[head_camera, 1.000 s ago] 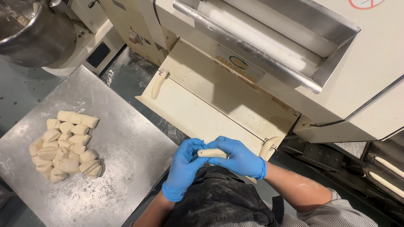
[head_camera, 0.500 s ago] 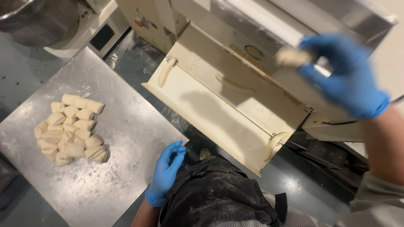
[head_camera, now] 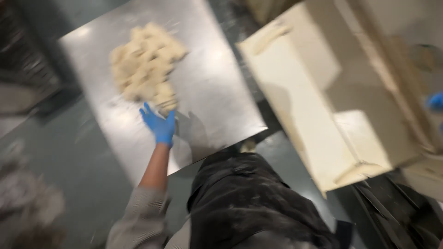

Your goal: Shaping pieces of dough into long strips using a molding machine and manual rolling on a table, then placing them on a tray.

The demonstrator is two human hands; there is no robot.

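- Reaching out over the steel table (head_camera: 217, 115), the left hand (head_camera: 159, 125) in its blue glove has its fingers spread wide and grips nothing.
- Its fingertips (head_camera: 146, 110) are at the near edge of the heap of dough pieces (head_camera: 145, 69); through the blur I cannot tell whether they touch the nearest piece or stop just short of it.
- The heap lies beyond the hand and a little to its right, pale stubby lumps stacked loosely together on the bare metal.
- Behind the hand, the bare forearm runs back to a grey sleeve (head_camera: 138, 216) low in the view.
- To the right of that arm, close to the body, hangs a dark apron (head_camera: 249, 203) dusted with flour.
- Well off to the right of the left hand stands the cream-coloured dough machine (head_camera: 369, 92), its flat chute (head_camera: 304, 106) sloping down toward the person.
- A single strip of dough (head_camera: 273, 36) lies at the far upper end of that chute, well apart from the heap.
- The right hand (head_camera: 435, 101) shows only as a sliver of blue glove at the right edge, up against the machine; how far open it is, or whether it has anything, I cannot tell.
- The whole scene is smeared by motion, so fine detail is lost.
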